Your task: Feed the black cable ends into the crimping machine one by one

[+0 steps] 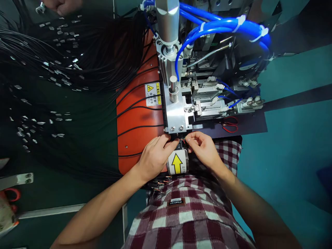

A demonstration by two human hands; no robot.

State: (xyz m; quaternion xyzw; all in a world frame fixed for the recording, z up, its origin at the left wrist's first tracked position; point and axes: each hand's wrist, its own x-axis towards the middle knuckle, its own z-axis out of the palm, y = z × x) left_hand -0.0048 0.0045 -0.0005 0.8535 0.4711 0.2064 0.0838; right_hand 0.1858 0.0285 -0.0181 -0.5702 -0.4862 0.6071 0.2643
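Note:
At the near end of a metal press machine [176,116], both hands work close together. My left hand [155,154] is closed with thumb and index finger near the machine's front edge, around a black cable [129,155] that runs in across an orange cover [137,138]. Just beyond the left thumb, thin wires [184,140], one of them red, show between the hands. My right hand [202,148] pinches their ends; the exact grip is partly hidden by the fingers. Below the fingertips sits a round part with a yellow arrow label [177,163].
Several black cables cross the orange cover into the machine. Bundled cables with shiny ends [62,72] lie on the dark green table [77,183]. Stripped cable ends [162,183] hang by my waist. Red-handled scissors [230,124] lie right. Another person's hand [63,5] is at upper left.

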